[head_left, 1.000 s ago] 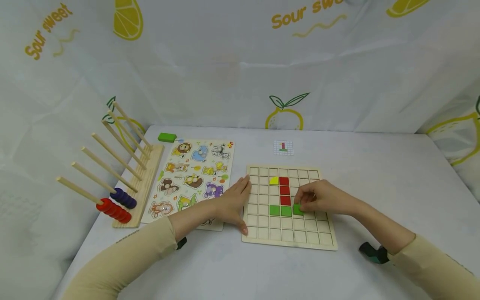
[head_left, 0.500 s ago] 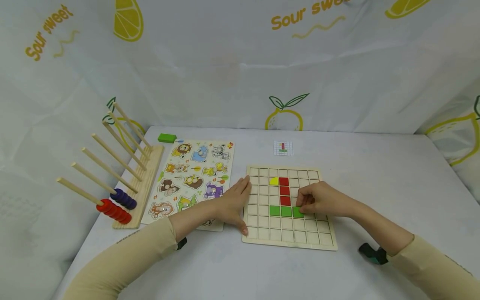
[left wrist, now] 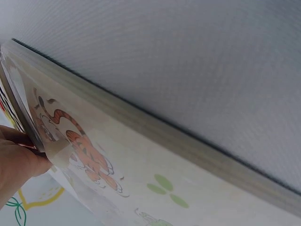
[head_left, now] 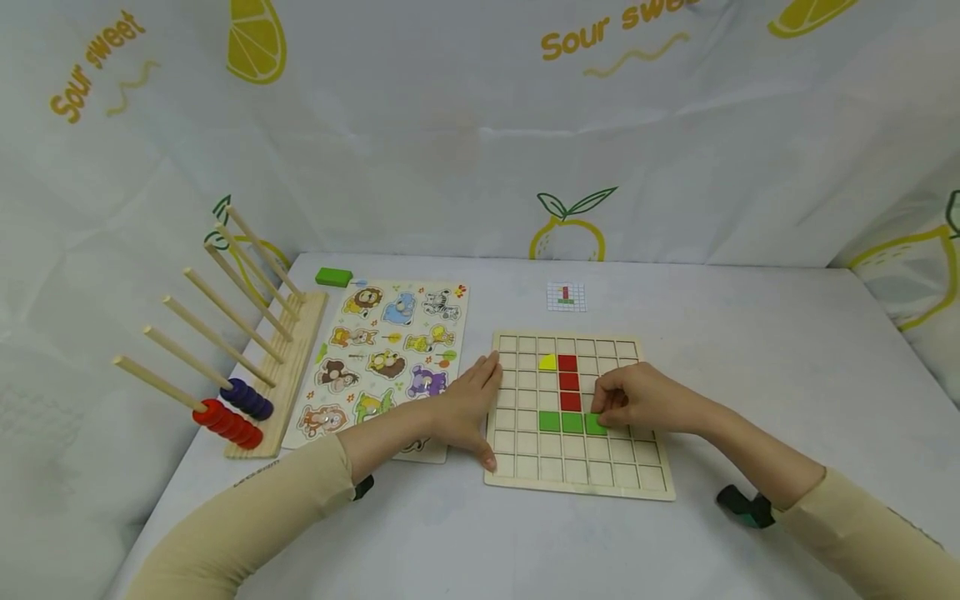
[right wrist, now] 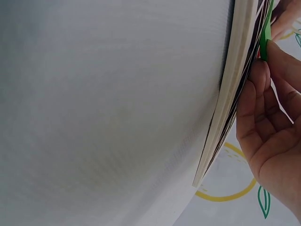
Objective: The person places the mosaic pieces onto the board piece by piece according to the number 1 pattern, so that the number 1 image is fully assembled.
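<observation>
A wooden grid board [head_left: 573,492] lies on the white table in the head view. My left hand [head_left: 467,408] rests along its left edge, fingers spread. Over the board's right side, my right hand [head_left: 637,398] pinches a green square tile [head_left: 596,424] between thumb and curled fingers. That tile sits at the right end of a row, beside two other green tiles [head_left: 561,422]. Above the row runs a column of red tiles [head_left: 569,382], with a yellow rounded tile [head_left: 548,362] left of its top. In the right wrist view, the thumb touches the green tile [right wrist: 266,40], which looks slightly tilted.
A printed pattern card [head_left: 566,297] lies behind the board. To the left are an animal puzzle board [head_left: 386,337], a green block [head_left: 333,277] and a wooden peg rack [head_left: 306,350] with red rings [head_left: 228,423] and dark blue rings [head_left: 247,397].
The green tile under my right hand has settled slightly closer to its row, and the right hand shifted a little with it. My left hand has stayed in place.
</observation>
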The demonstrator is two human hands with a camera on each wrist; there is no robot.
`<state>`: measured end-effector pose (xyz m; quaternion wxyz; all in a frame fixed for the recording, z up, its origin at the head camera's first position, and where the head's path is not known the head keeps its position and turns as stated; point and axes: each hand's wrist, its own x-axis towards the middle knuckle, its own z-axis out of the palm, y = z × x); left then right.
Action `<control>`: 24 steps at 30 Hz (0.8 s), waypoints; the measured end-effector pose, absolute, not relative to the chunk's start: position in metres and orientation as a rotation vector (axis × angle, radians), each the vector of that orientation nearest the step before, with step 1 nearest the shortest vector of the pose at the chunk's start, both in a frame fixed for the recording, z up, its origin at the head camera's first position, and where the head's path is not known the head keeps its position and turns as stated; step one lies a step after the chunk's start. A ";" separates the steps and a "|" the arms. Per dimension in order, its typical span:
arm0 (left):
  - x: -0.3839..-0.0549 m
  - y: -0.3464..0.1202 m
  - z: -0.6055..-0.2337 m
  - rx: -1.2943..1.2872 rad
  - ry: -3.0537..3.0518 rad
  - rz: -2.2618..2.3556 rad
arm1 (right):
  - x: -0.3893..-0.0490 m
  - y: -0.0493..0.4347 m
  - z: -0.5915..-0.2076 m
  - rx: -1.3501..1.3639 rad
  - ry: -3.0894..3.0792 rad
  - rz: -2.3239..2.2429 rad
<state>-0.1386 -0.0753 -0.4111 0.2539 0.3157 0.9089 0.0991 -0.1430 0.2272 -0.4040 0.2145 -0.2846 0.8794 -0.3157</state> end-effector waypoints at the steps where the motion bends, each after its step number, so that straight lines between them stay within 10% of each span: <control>1: -0.138 -0.075 -0.411 0.857 2.471 0.268 | -0.143 0.227 -0.404 -0.788 2.439 -0.874; 24: -0.136 -0.076 -0.417 0.845 2.471 0.265 | -0.143 0.230 -0.405 -0.728 2.557 -0.842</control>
